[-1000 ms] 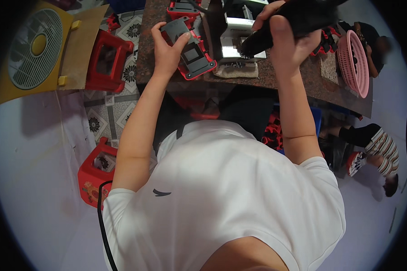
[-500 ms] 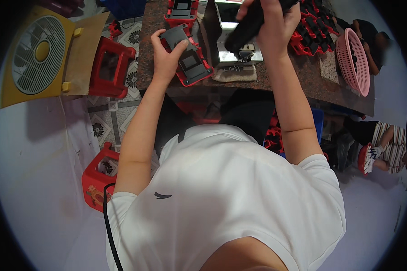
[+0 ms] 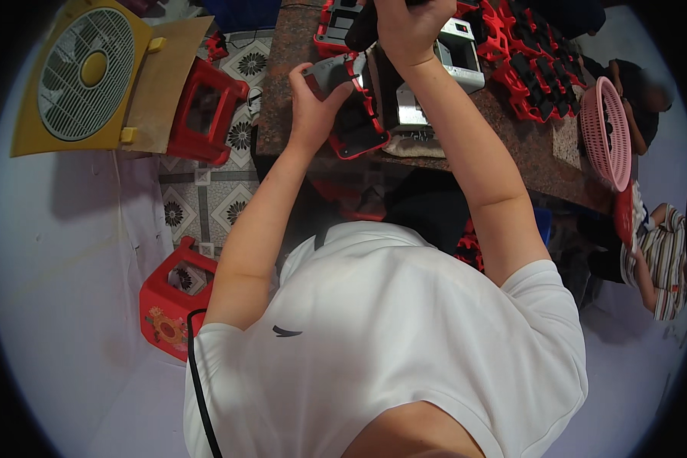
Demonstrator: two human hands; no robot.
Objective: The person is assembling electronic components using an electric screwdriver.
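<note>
My left hand (image 3: 313, 111) grips the left side of a red-framed plastic housing (image 3: 357, 133) with grey and black inner parts, thumb on top and fingers round its edge. The housing rests near the table's front edge. My right hand (image 3: 414, 34) is wrapped round a black power screwdriver (image 3: 362, 30), held above and beyond the housing; its tip cannot be made out. Behind them lies a second red and grey housing (image 3: 332, 27), partly covered by the tool. Right of the held housing stands a silver metal box (image 3: 412, 113), partly hidden by my right forearm.
Several red and black parts (image 3: 530, 84) are heaped on the right of the stone table (image 3: 504, 145). Beyond them is a pink basket (image 3: 607, 133). Red stools (image 3: 206, 114) and a yellow box fan (image 3: 91, 72) stand left. Other people sit at the far right.
My right hand has swung the screwdriver leftward, from over the metal box to beyond the housing. My left hand keeps its hold on the housing. The whole view has shifted slightly.
</note>
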